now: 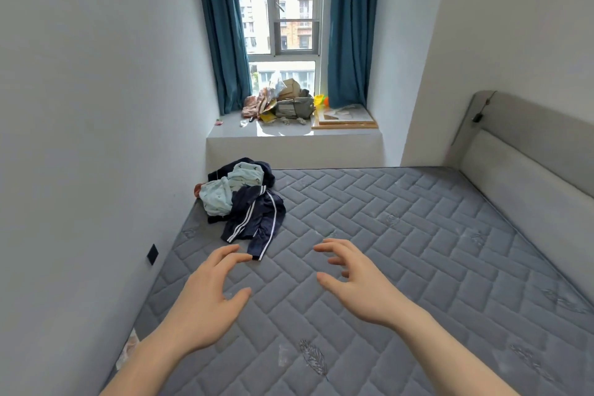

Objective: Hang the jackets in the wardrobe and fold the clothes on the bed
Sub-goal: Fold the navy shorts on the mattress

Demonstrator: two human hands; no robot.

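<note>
A heap of clothes lies on the far left corner of the grey quilted mattress (401, 235), against the wall. On top is a light blue patterned garment (225, 191). Under and in front of it is a navy jacket with white stripes (257, 222), one sleeve trailing toward me. My left hand (209, 292) hovers over the mattress, its fingertips just short of that sleeve's cuff, fingers apart and empty. My right hand (353, 280) hovers beside it to the right, fingers spread and curled, holding nothing. No wardrobe is in view.
A white wall runs close along the bed's left side, with a dark wall socket (152, 254) low on it. A padded grey headboard (530, 154) lines the right. Beyond the bed a window sill (289, 132) holds bags, boxes and a board, between blue curtains (225, 29).
</note>
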